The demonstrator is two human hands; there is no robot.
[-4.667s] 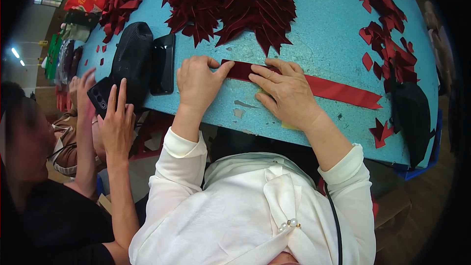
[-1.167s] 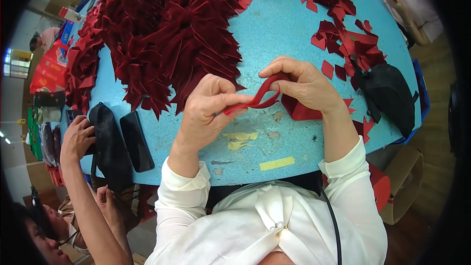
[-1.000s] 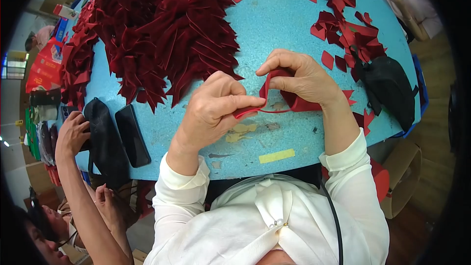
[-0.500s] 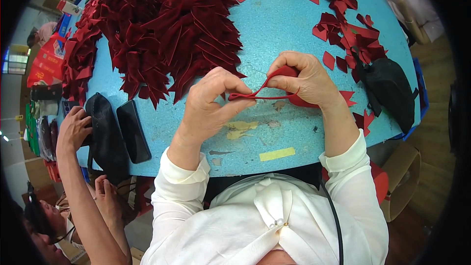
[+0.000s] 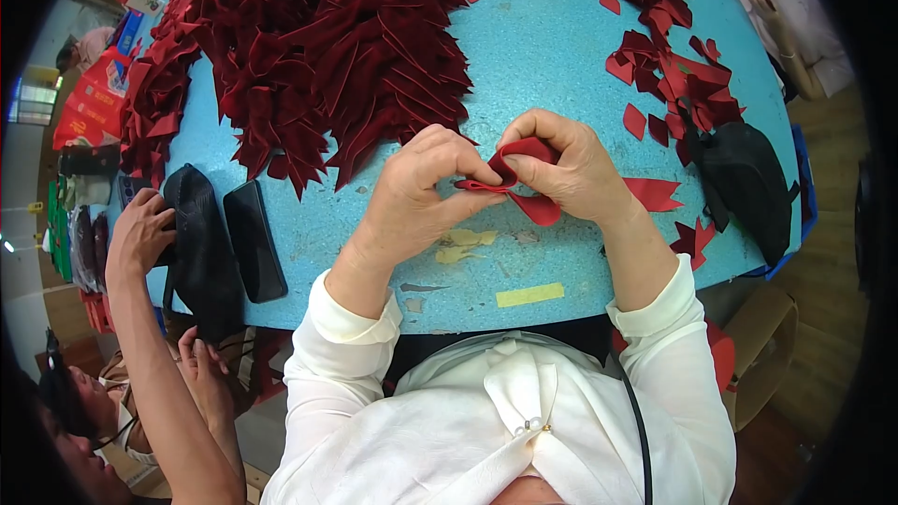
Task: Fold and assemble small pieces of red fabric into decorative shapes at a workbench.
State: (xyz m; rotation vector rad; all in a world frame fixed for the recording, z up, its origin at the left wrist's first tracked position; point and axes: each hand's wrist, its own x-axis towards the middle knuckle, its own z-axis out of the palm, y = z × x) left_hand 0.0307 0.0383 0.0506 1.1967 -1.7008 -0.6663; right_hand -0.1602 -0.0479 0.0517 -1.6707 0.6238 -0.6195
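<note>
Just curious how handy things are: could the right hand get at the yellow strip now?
Probably yes: the yellow strip lies uncovered on the blue table, though the right hand holds red ribbon and might need to let go first.

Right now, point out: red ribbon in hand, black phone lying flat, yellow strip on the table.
Red ribbon [image 5: 537,209]: head view, on its lower loop.
Black phone [image 5: 254,241]: head view, on the middle of its dark upper face.
Yellow strip [image 5: 530,295]: head view, on its middle.
</note>
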